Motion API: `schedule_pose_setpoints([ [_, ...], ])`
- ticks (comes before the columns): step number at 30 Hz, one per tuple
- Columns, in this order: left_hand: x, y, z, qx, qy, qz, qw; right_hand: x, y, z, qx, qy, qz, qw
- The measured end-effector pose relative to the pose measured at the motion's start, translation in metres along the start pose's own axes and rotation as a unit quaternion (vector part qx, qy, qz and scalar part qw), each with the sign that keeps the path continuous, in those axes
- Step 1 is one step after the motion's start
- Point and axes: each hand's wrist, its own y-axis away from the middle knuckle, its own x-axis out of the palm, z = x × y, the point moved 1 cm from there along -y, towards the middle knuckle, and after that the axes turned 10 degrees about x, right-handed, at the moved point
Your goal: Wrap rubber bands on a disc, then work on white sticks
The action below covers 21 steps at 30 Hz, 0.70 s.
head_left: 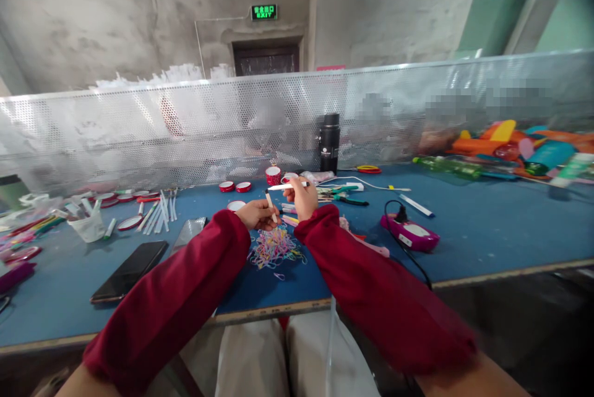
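The left hand [257, 214] pinches a short white stick [270, 204] at frame centre. The right hand [302, 196] grips a long white stick [285, 186] level, just above it. Coloured bands [275, 247] are heaped below on the blue table [487, 230]. The sticks seem to be mid-fitting, and joining them calls for aligned ends.

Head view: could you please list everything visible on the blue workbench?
blue workbench: one, blue, foreground
perforated metal screen: one, silver, behind
black metal flask: one, black, centre back
pile of thin rubber bands: one, multicoloured, below hands
black smartphone: one, black, front left
magenta power strip: one, magenta, right
loose white sticks: several, white, left
left hand: one, grip on short white stick
right hand: one, grip on long white stick
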Motion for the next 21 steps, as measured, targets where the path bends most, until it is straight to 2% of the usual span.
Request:
schedule_pose_setpoints([
  [14,-0.004,-0.007,0.005,0.001,0.009,0.012,1.0,-0.002,-0.003,-0.001,0.0,0.002,-0.004,1.0],
  [18,-0.01,-0.01,0.004,0.023,0.013,-0.04,0.999,-0.004,-0.005,0.001,0.008,-0.031,-0.024,0.999],
  [21,-0.013,-0.012,0.0,0.051,0.033,-0.091,0.994,-0.004,-0.006,0.002,0.01,-0.029,-0.015,0.999],
])
